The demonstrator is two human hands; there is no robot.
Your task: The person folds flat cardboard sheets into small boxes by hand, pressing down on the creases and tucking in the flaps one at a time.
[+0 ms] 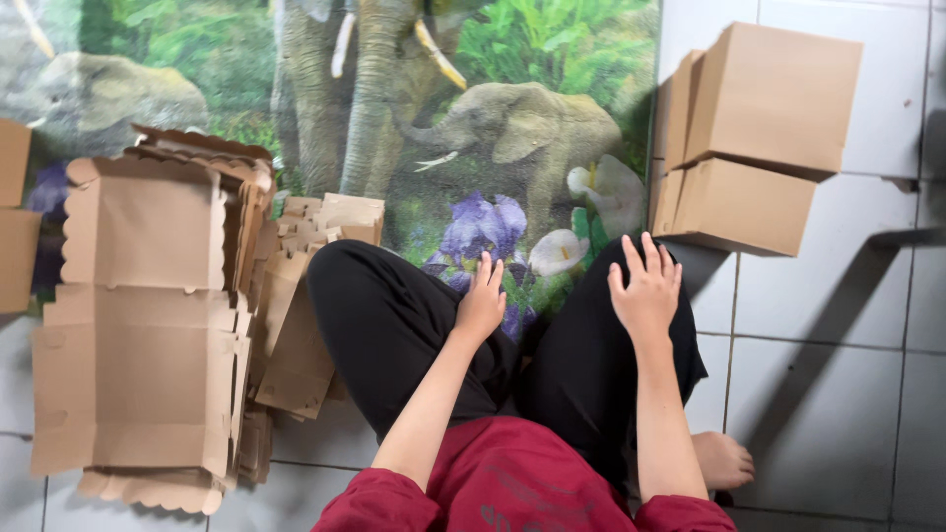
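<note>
On black-trousered knees: left hand point(480, 303), right hand point(645, 291) rest empty, fingers spread; flat cardboard stack point(148, 315) left.

Stack of flat die-cut brown cardboard box blanks point(143, 315): on the floor, left of the person's knees. Smaller pile of folded cardboard pieces point(315, 256): just right of that stack, on the printed elephant-scene mat point(532, 59). Two assembled brown cardboard boxes point(759, 138): stacked on the tiled floor point(828, 394), right of the mat.

Flat cardboard blanks point(138, 315) lie stacked left, two folded boxes point(759, 138) right, elephant-print mat point(473, 118) between.
</note>
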